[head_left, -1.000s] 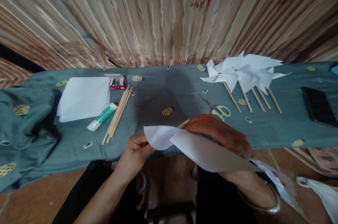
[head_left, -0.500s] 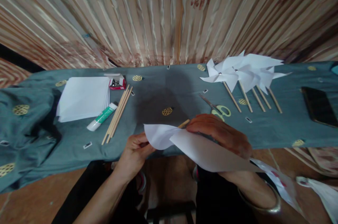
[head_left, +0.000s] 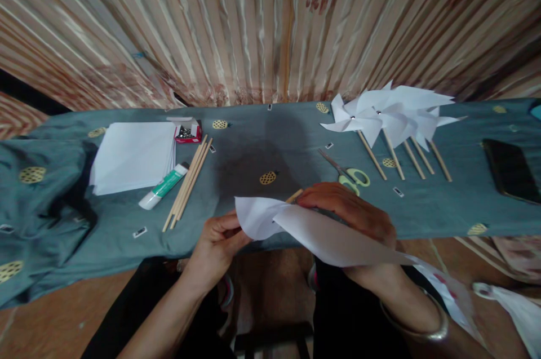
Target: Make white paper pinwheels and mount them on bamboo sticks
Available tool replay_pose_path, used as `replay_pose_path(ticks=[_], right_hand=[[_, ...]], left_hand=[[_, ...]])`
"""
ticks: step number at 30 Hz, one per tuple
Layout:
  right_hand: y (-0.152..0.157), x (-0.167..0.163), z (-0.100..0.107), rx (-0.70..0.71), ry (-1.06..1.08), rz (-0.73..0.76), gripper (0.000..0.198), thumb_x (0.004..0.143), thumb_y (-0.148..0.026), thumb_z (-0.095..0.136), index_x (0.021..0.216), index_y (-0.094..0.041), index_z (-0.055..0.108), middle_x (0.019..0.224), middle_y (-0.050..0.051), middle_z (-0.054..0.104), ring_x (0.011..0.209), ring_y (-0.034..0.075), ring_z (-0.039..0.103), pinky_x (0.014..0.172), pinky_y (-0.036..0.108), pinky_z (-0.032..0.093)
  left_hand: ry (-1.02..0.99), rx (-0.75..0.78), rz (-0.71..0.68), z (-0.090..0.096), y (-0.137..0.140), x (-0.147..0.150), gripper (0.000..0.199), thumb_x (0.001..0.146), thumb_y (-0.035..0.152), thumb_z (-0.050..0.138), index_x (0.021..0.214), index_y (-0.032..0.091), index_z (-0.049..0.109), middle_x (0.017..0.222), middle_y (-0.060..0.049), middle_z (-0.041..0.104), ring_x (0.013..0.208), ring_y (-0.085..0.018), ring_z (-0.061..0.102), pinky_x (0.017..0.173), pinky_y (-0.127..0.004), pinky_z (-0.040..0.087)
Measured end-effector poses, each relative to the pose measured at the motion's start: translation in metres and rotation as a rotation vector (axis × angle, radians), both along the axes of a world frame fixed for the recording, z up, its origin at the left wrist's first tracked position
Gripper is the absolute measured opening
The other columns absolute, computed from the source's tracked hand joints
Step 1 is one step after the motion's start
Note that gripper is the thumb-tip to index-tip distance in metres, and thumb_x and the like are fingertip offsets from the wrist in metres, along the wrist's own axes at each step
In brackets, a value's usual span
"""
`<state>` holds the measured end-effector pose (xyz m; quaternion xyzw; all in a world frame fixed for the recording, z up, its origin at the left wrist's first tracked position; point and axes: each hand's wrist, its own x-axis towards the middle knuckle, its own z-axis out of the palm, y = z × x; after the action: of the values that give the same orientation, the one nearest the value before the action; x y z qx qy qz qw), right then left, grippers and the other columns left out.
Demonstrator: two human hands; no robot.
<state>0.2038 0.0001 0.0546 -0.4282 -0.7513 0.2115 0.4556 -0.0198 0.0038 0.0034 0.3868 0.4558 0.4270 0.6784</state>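
Note:
A white paper pinwheel [head_left: 329,238] is held in front of me, just over the table's near edge, its curved blades spreading toward the right. My left hand [head_left: 217,246] pinches at its left side, with the fingertips partly behind the paper. Behind the long blade, my right hand [head_left: 350,209] is curled with its fingertips at the tip of a wooden stick [head_left: 293,196]. Paper covers most of that stick and part of the right hand. Beyond the right hand lie scissors [head_left: 350,177] with pale green handles.
On the left are a paper stack [head_left: 133,159], a red box of metal pins [head_left: 188,132], a green-and-white glue tube [head_left: 163,187] and wooden sticks [head_left: 188,184]. Several finished pinwheels [head_left: 389,114] lie at the back right, and a dark phone [head_left: 513,170] at far right. A curtain [head_left: 270,26] hangs behind.
The pinwheel has shifted slightly, its long right blade tilting up a little. My right hand has moved a touch left with it; the left hand stays nearly still.

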Motion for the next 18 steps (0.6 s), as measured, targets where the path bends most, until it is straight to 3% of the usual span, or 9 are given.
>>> replay_pose_path(ticks=[5,11,18], right_hand=[[0.002,-0.002,0.001,-0.05,0.019,0.006,0.015,0.088,-0.032,0.063,0.1,-0.023,0.066,0.09,0.003,0.074,0.087,0.021,0.069,0.075,0.036,0.054],[0.003,-0.005,0.0,-0.028,0.044,0.067,0.015,0.089,-0.027,0.062,0.102,-0.022,0.065,0.092,0.004,0.073,0.088,0.02,0.069,0.079,0.036,0.052],[0.005,-0.006,0.001,-0.008,0.039,0.029,0.013,0.089,-0.026,0.061,0.1,-0.02,0.065,0.09,0.003,0.073,0.088,0.018,0.068,0.078,0.033,0.053]], left_hand=[[-0.065,-0.115,0.034,0.004,0.0,0.005,0.023,0.061,0.025,0.086,0.083,0.02,0.081,0.075,-0.004,0.077,0.077,-0.021,0.071,0.079,-0.031,0.057],[-0.102,-0.183,0.047,0.018,0.004,0.014,0.029,0.053,0.033,0.09,0.075,0.017,0.08,0.067,-0.006,0.075,0.077,-0.024,0.072,0.077,-0.032,0.059],[-0.094,-0.181,0.069,0.01,0.001,0.01,0.027,0.054,0.028,0.09,0.077,0.018,0.08,0.076,-0.005,0.078,0.076,-0.019,0.071,0.073,-0.026,0.057]])
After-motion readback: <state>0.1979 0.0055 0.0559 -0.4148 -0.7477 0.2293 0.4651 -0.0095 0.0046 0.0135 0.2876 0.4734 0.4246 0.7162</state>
